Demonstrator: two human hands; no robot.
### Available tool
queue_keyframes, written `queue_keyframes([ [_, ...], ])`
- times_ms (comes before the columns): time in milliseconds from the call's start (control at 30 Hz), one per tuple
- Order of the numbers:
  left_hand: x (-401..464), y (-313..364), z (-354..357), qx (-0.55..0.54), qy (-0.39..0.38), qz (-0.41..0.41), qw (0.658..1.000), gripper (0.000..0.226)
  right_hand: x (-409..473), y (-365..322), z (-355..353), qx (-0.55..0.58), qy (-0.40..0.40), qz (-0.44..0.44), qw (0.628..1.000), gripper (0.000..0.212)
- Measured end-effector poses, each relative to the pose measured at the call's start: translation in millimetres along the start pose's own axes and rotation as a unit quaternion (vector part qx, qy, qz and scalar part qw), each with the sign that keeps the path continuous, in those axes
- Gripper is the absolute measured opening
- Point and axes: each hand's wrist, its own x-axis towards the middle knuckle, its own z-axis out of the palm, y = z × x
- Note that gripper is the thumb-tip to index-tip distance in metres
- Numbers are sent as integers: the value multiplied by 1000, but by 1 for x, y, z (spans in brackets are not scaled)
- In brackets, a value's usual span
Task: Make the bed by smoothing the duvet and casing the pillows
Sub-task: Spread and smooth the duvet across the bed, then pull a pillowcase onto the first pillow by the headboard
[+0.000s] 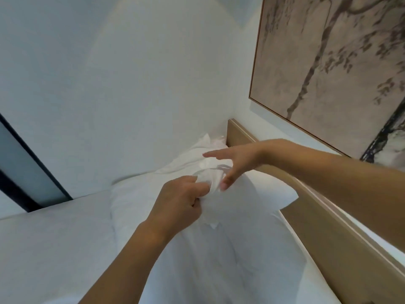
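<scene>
Place: bedroom, home or hotel.
Bed (54, 249): white bedding, set in the wall corner.
Headboard (324, 233): pale wood, along the bed's right edge.
Pillow (252, 194): white, against the headboard.
Picture (333, 69): framed tree painting, above the headboard.

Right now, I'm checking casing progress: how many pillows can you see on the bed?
2. The near pillow lies by the headboard, its bunched case pinched by the left hand. The far pillow lies beyond it in the corner. Others could be out of frame.
</scene>
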Motion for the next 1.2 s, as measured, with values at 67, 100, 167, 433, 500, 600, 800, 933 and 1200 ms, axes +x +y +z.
queue_keyframes([
  [67,-6,-2,-2,22,7,24,999,18,8,10,-11,-39,-19,27,999,118],
  [100,-8,-3,-2,29,3,28,999,18,12,14,-13,-97,-8,35,995,124],
  [167,-11,-5,-1,44,-18,39,998,19,22,21,-12,-230,24,16,973,131],
  [433,-6,-9,6,75,-20,79,994,27,46,12,28,-367,-89,-102,920,113],
  [500,-5,-10,8,75,-5,81,994,30,46,13,35,-320,-115,-85,936,95],
  [600,-6,-12,13,92,-2,61,994,31,41,19,38,-319,-97,-102,937,70],
  [800,7,-31,28,73,35,-150,985,18,18,28,-1,-311,192,-176,914,7],
  [933,6,10,64,167,96,59,979,31,9,5,-49,-445,271,21,853,16],
  [1200,-66,-6,134,180,-566,-167,787,57,-13,-2,-85,-313,378,244,836,27],
])
